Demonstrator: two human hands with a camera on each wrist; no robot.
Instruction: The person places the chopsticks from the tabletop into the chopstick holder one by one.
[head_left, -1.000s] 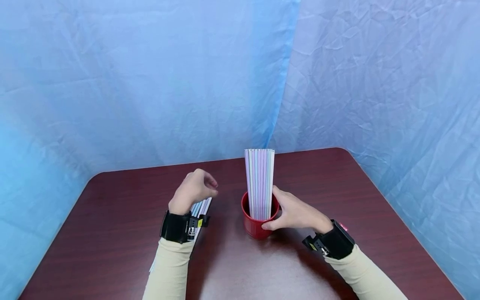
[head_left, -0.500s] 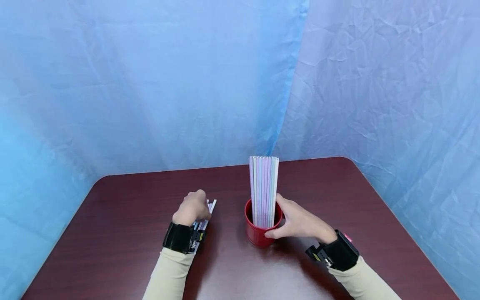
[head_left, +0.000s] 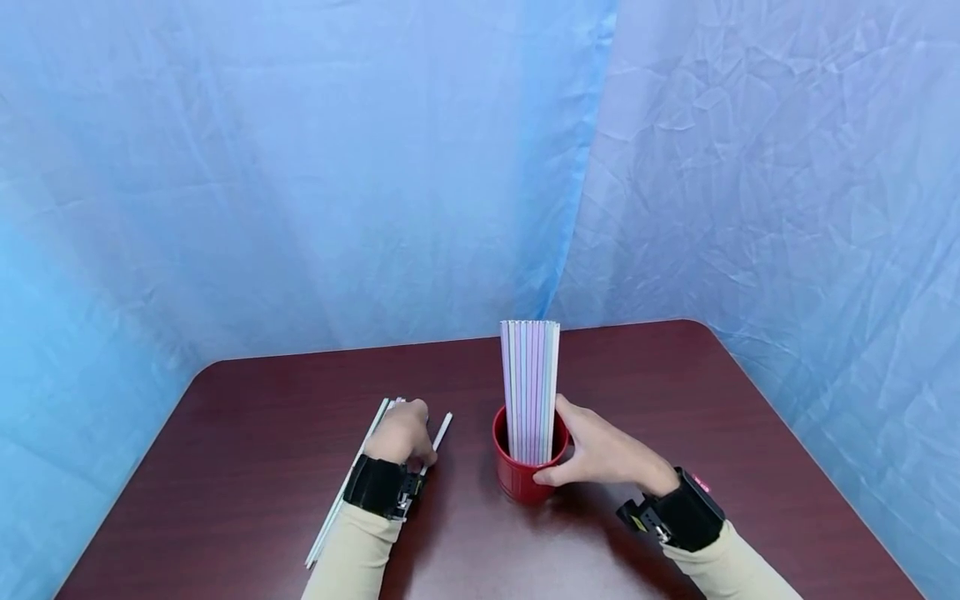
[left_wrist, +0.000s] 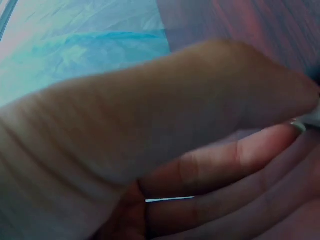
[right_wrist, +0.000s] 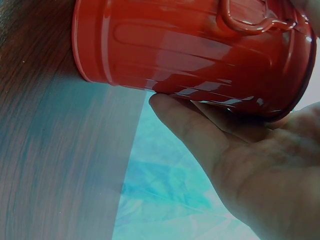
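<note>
Red cup top-heavy, loose straws under the other hand

Red metal cup (head_left: pixel 525 477) stands near the middle of the desk (head_left: pixel 225 467), a little toward the near edge, and a tall bundle of pastel straws (head_left: pixel 530 387) rises upright out of it, well above the rim. My right hand (head_left: pixel 600 454) wraps the cup's right side, thumb low on the wall and fingers curled round the far side; the right wrist view confirms fingers lying against the ribbed wall (right_wrist: pixel 190 90). That grip looks light, so I judge a sideways nudge could tip the cup, since the straws put the weight high and would spill toward the far edge.

My left hand (head_left: pixel 405 437) lies on a loose row of straws (head_left: pixel 352 492) stretched flat toward the near left corner. Its fingers are curled down onto them and seem to pinch one (head_left: pixel 441 432) that angles apart from the rest, though the left wrist view is too blurred to settle which. The risk I see there is dragging several together, or rolling the neighbours away across the smooth desk.
</note>
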